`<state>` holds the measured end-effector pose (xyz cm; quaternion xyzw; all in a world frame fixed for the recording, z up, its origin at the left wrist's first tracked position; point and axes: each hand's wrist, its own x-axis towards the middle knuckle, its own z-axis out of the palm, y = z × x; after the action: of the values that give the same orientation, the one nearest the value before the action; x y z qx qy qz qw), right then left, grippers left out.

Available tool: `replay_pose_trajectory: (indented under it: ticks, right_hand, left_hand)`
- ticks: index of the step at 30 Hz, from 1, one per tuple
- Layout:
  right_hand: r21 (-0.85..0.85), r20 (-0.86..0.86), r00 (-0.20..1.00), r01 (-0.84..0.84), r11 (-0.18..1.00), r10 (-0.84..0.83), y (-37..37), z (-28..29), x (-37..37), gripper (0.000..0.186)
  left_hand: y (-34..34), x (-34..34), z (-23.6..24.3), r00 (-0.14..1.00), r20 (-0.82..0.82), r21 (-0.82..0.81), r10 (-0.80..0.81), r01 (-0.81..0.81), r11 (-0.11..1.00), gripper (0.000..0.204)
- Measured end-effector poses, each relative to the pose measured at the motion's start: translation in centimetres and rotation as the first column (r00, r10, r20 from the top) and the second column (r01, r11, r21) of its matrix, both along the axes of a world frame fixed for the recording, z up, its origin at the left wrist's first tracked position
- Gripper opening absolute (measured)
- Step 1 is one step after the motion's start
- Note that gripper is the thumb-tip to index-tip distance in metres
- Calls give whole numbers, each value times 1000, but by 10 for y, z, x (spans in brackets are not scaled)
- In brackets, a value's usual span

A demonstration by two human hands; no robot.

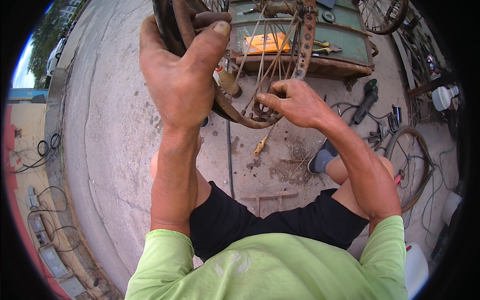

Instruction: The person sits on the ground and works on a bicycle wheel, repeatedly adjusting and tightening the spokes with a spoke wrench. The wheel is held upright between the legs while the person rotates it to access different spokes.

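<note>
The left hand (pixel 180 70) is clamped over the rusty wheel rim (pixel 235 112), while the right hand (pixel 295 102) pinches a thin spoke (pixel 265 75) near the rim's lower edge. The wheel hangs upright above the concrete floor (pixel 115 150) – stiff, likely light, best held by the rim, its bent spokes probably springy. Its top is cut off, and the hub (pixel 285 7) – half hidden – is hard to make out.

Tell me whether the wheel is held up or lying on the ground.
Held up: the left hand grips the rusty wheel at its rim, the right hand pinches its spokes.
</note>
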<state>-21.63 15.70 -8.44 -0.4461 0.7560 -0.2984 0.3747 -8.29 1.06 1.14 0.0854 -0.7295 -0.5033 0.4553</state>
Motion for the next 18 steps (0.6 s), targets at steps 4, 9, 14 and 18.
replay_pose_trajectory:
  ticks: [4,9,14,18]
  right_hand:
    - [-83,248,962,138,987,-114,5,-1,11,40]
    - [-71,501,863,109,991,-59,11,-7,0,40]
    - [-81,56,997,54,995,-50,4,-7,3,43]
    - [-274,345,938,138,952,-37,3,-26,10,43]
  left_hand:
    - [0,-2,-1,1000,7,-3,3,-3,1000,50]
    - [1,-1,1,1000,13,-21,11,-11,1000,49]
    - [2,-1,1,999,20,-8,29,-29,1000,48]
    - [-3,0,0,1000,8,6,1,-1,1000,48]
